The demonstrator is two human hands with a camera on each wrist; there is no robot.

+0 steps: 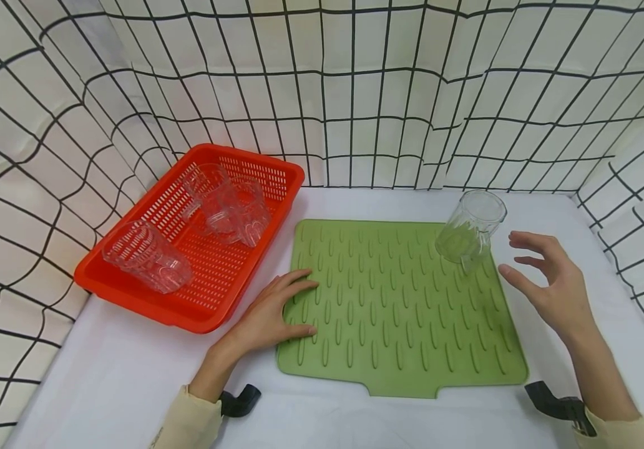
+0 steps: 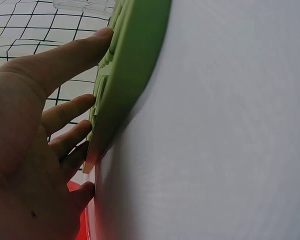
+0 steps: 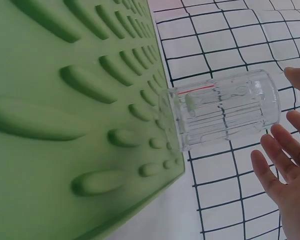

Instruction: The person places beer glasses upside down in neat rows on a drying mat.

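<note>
A clear glass mug (image 1: 470, 227) stands at the far right corner of a green ribbed drying mat (image 1: 389, 299). Just right of the mug, my right hand (image 1: 555, 287) is spread with nothing in it; the right wrist view shows a gap between its fingers and the glass (image 3: 222, 110). My left hand (image 1: 271, 312) rests its straight fingertips on the mat's left edge. In the left wrist view, the thumb (image 2: 75, 57) touches the top of the mat (image 2: 135, 55).
A red plastic basket (image 1: 221, 315) sits to the left, tilted at an angle to the mat. Inside lie several clear glass mugs, one of them (image 1: 150, 259) near the front. A black wire grid (image 1: 350, 118) over white cloth rises behind and along both sides.
</note>
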